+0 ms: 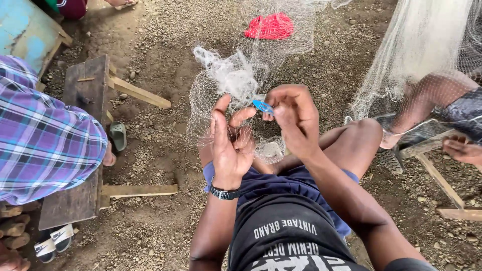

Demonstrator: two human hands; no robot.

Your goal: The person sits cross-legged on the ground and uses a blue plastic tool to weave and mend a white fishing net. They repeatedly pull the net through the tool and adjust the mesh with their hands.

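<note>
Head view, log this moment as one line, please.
left hand: holds white net | right hand: pinches blue netting needle | ground: gravel | nearby: person in plaid shirt

Outdoor net-mending yard: gravel ground (pixel 165 150), fishing nets (pixel 422 45)

bare arms, a black wristwatch (pixel 224 192) on the left wrist, black printed shirt (pixel 286 236), blue shorts (pixel 281 181).
</note>
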